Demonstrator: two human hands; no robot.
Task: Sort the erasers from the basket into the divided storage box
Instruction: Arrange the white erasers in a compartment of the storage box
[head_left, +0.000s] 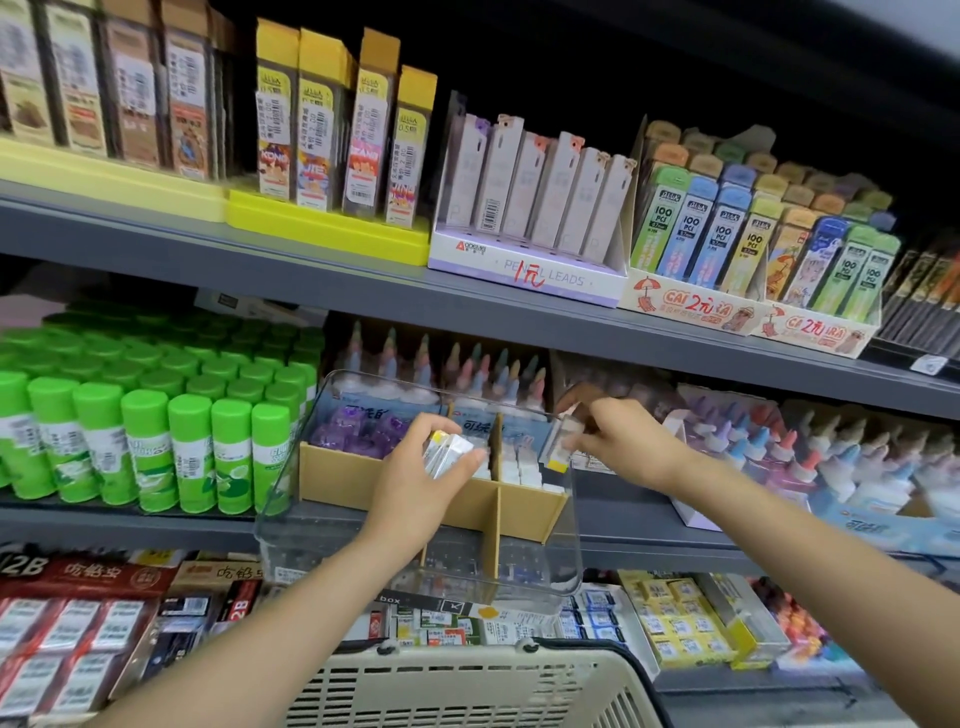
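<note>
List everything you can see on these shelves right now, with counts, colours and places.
Storage box: one, clear, cardboard dividers, middle shelf.
Purple items: several, box's left compartment.
Erasers: several, white, right compartments.
Glue sticks: many, green, middle shelf left.
Glue bottles: many, pastel caps, middle shelf right.
Lead packs: many, pastel, top shelf right.
Basket: one, beige, bottom centre.
Left hand: grips wrapped erasers.
Right hand: pinches yellow-ended eraser.

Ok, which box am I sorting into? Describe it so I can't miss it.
Find the middle shelf, right of the green glue sticks. The clear storage box juts out over the shelf edge. Unlike its neighbours, it holds brown cardboard dividers.
</note>
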